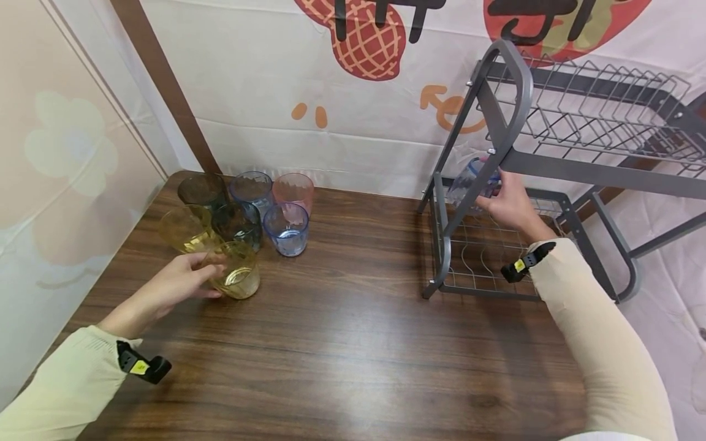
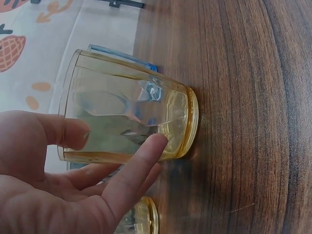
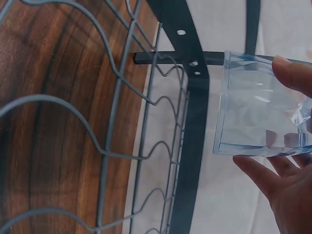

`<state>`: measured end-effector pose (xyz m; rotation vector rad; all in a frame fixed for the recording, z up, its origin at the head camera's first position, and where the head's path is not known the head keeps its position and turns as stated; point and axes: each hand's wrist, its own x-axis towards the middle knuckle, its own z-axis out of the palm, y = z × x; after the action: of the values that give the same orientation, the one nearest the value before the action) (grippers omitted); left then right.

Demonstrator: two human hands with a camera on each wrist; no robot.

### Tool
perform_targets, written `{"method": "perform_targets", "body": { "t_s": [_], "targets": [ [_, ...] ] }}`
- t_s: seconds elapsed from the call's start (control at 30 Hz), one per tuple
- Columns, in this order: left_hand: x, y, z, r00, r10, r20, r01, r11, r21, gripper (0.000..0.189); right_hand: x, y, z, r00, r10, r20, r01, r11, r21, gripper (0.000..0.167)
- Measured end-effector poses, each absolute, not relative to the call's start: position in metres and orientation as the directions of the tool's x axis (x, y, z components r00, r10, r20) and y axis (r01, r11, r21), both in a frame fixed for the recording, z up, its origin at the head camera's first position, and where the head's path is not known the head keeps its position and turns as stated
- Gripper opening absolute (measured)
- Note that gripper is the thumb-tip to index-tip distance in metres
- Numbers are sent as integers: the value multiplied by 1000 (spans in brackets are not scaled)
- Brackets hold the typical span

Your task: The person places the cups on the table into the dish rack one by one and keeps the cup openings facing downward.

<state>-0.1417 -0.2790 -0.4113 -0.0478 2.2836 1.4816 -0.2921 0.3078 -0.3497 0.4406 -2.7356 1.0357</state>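
In the head view my left hand is at a clear yellow glass standing upright on the table. The left wrist view shows the thumb at that glass's rim and the other fingers along its side. At the rack on the right, my right hand grips a clear blue glass between thumb and fingers. This glass is upside down, its mouth toward the wire lower tier, and it is held above the wires. Part of it is hidden behind the rack's front post.
Behind the left hand several more glasses cluster: another yellow glass, dark glasses, blue glasses and a pink glass. The rack's upper wire basket overhangs the right hand. A printed cloth hangs behind the table.
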Motion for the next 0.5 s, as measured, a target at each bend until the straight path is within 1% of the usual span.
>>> {"method": "perform_targets", "body": {
  "t_s": [0.23,0.37,0.5],
  "targets": [
    [-142,-279,-412,-915,194,-354,-242,439,865,54,-308,301,-361,-938,-191,291,-341,671,-659,85],
    [-142,-279,-412,-913,193,-359,-247,441,863,54,-316,298,-368,-931,-192,310,-357,660,-661,86],
    [-143,-279,-413,-912,193,-362,-248,442,862,53,-324,299,-376,-921,-200,334,-377,673,-636,87]
  ]
}}
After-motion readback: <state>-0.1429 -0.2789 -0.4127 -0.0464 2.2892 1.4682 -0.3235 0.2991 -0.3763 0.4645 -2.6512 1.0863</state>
